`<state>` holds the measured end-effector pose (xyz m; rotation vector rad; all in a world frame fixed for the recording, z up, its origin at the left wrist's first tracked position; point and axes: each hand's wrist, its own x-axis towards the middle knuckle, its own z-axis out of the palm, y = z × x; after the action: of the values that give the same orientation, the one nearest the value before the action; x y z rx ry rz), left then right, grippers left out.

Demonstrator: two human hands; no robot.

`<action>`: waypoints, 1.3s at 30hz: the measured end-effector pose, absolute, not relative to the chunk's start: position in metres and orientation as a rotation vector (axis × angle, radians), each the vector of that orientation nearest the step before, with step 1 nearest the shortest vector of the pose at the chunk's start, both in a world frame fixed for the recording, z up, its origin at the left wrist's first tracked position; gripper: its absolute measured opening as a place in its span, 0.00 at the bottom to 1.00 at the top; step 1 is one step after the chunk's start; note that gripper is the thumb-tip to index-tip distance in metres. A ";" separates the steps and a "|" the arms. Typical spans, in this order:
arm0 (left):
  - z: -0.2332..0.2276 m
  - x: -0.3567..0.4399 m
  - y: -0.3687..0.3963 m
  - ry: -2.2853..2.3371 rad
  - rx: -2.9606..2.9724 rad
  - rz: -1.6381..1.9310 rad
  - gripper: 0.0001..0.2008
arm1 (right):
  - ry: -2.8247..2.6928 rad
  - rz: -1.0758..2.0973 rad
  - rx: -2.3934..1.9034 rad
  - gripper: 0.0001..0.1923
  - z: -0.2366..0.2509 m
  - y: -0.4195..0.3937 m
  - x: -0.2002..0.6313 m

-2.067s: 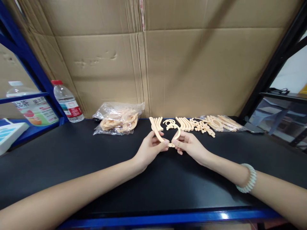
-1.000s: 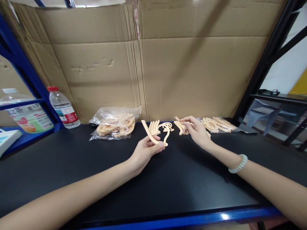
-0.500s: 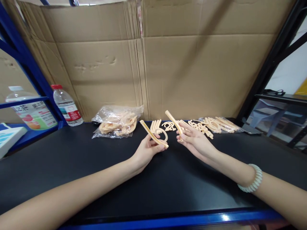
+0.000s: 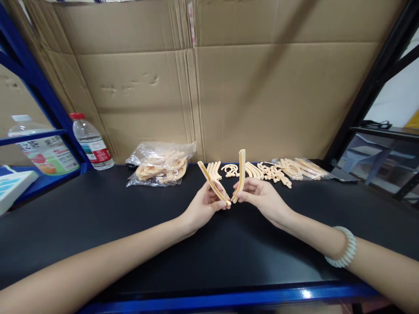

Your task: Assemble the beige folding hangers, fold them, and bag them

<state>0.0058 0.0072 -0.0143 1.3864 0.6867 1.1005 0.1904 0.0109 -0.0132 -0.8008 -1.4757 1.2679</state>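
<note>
Black tabletop (image 4: pixel 98 226) carries a clear plastic bag of peach plastic parts (image 4: pixel 160 165), far left of centre. Loose peach curved strips (image 4: pixel 262 171) lie in a row behind the hands, unassembled. Left hand (image 4: pixel 204 205) pinches one peach curved strip (image 4: pixel 212 183); right hand (image 4: pixel 262 198) pinches a second, upright strip (image 4: pixel 241 172). Lower tips meet above the tabletop; judged: joining just starting.

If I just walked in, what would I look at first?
First you would see the two hands in the middle of the black table: the left hand and the right hand each hold a peach plastic strip, their lower ends meeting in a V. Behind them lies a row of loose peach pieces, with a clear bag of more pieces to the left. A water bottle stands at far left.
</note>
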 end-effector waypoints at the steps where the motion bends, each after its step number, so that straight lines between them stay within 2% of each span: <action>1: -0.014 0.006 0.007 0.688 1.391 1.096 0.17 | -1.503 1.255 -0.815 0.13 -0.013 0.011 0.190; 21: -0.014 0.004 0.005 0.735 1.334 1.090 0.19 | -1.519 1.227 -0.848 0.11 -0.012 0.010 0.192; 39: -0.013 0.004 0.007 0.801 1.227 1.107 0.20 | -1.507 1.173 -0.919 0.14 -0.012 0.009 0.187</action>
<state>0.0045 0.0075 -0.0135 1.2270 0.8013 1.1071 0.1874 0.0092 -0.0121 -0.9186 -1.5071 1.1726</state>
